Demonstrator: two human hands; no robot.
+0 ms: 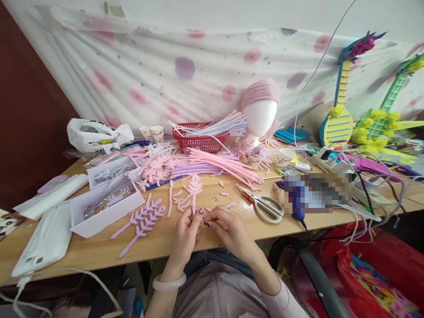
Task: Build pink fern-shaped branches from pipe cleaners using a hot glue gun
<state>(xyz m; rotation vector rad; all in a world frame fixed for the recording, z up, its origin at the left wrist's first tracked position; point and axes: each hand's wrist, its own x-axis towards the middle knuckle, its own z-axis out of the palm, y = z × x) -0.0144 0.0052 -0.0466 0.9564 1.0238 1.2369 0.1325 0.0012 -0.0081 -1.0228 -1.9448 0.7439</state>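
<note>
My left hand (186,236) is closed, thumb against fingers, on the stem of a pink pipe-cleaner leaf branch (194,187) whose leafy top points away from me. Close beside it, my right hand (228,225) has thumb and index finger brought together in a pinch; whatever is between them is too small to make out. Short pink pipe-cleaner pieces (181,201) and one longer strip (170,198) lie left of the held branch. Two lilac leaf branches (144,225) rest farther left. Scissors (265,205) with pale handles lie to the right of my hands.
White boxes of beads (109,216) stand at left. Behind lie pink pipe cleaners (221,165) and a red basket (202,143), beside a white mannequin head (261,115). A blue glue gun (297,198) and tangled cables (364,190) occupy the right.
</note>
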